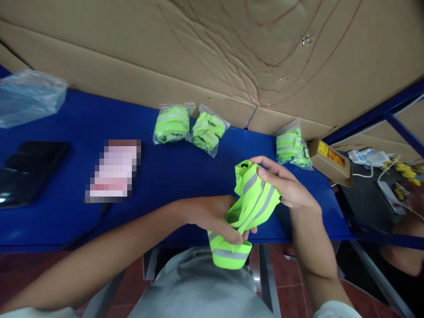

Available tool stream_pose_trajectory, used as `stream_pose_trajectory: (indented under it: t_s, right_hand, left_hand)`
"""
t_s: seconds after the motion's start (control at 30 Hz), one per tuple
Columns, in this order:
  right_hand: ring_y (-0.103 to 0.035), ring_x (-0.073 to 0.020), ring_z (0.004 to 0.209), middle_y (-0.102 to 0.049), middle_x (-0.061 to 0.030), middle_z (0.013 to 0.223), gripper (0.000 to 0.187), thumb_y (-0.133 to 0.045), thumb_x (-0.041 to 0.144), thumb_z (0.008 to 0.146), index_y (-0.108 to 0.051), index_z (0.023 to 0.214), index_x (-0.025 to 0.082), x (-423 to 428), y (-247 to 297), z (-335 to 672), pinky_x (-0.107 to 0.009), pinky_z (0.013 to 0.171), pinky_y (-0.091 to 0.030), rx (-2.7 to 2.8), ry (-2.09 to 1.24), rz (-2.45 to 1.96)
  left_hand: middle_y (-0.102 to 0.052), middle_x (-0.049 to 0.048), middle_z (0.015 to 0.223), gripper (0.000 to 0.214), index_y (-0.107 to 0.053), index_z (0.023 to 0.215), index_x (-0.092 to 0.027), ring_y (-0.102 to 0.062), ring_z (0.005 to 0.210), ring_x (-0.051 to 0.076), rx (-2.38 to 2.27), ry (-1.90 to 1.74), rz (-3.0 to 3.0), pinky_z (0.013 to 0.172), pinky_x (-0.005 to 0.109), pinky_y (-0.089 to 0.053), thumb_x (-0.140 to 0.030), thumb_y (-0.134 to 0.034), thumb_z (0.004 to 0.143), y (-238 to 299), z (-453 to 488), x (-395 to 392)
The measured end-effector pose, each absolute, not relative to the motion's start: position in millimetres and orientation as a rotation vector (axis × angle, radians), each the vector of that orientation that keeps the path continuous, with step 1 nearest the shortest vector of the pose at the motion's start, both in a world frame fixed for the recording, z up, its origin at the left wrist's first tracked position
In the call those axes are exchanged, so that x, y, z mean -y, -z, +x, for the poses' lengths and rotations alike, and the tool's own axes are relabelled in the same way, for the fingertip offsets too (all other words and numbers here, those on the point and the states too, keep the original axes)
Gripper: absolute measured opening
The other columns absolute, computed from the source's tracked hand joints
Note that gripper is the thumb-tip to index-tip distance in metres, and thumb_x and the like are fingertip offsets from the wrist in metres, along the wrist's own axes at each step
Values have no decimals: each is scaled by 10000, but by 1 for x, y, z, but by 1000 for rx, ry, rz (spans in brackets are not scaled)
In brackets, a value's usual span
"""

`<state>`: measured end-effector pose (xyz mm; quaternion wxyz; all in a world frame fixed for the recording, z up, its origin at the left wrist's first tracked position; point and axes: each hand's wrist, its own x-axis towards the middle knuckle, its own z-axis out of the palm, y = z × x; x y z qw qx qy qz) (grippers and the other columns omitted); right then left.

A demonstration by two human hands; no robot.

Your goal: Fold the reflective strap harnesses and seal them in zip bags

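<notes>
A neon-green reflective strap (255,196) with grey stripes is bunched between my two hands above the table's front edge. My left hand (220,221) is closed round its lower part, thumb on top, and a loop of it hangs below. At the upper end, my right hand (278,179) pinches the folded fabric between thumb and fingers. A small black piece shows at the strap's top. Behind my hands lie two clear bags of green straps, one bag (172,123) beside another bag (208,132). A third bag (291,145) rests at the right.
The blue table (159,176) backs onto a cardboard-covered wall. On the left are a plastic bag (31,95), a black object (29,170) and a phone-like item (114,170) with a blurred screen. A cardboard box (331,161) stands right. Another person's arm (406,243) shows at far right.
</notes>
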<state>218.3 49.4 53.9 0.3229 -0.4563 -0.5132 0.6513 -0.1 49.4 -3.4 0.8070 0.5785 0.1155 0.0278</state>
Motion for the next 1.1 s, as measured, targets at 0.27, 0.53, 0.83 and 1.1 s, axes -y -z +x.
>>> stream_pose_trajectory:
  t_s: [0.27, 0.53, 0.83, 1.1]
  right_hand:
    - [-728, -200, 968, -785, -45, 1054, 334, -627, 502, 991, -783, 1079, 220, -62, -31, 211, -287, 804, -569, 1924, -1095, -1282]
    - [-653, -132, 516, -784, -19, 1010, 679, -753, 550, 884, -568, 1469, 259, -51, -25, 199, -294, 544, -570, 2023, -1261, -1313]
    - [-711, -274, 1145, -738, -83, 1299, 562, -737, 557, 896, -643, 1340, 224, -73, -21, 218, -419, 995, -563, 1764, -340, -1375]
    - [-698, -211, 889, -771, -57, 1078, 550, -681, 645, 900, -662, 1240, 212, -76, -9, 210, -352, 810, -560, 1618, -646, -1428]
  left_hand:
    - [-767, 51, 1059, 319, -693, 1069, -175, -724, 998, 183, -244, -240, 1254, 883, 303, -583, -153, -689, 751, 6, 0, -58]
    - [-769, 78, 1093, 318, -732, 1032, -165, -726, 1035, 208, -350, -303, 1234, 890, 318, -581, -335, -823, 779, 7, 1, -68]
    - [-543, 153, 1500, 676, -532, 1430, -214, -488, 1441, 333, -918, -1072, 1967, 1225, 546, -395, -384, -807, 836, 12, 5, -71]
    - [-616, 143, 1387, 467, -576, 1352, -212, -582, 1312, 324, -1021, -1131, 2103, 1108, 472, -477, -287, -700, 908, 19, 5, -68]
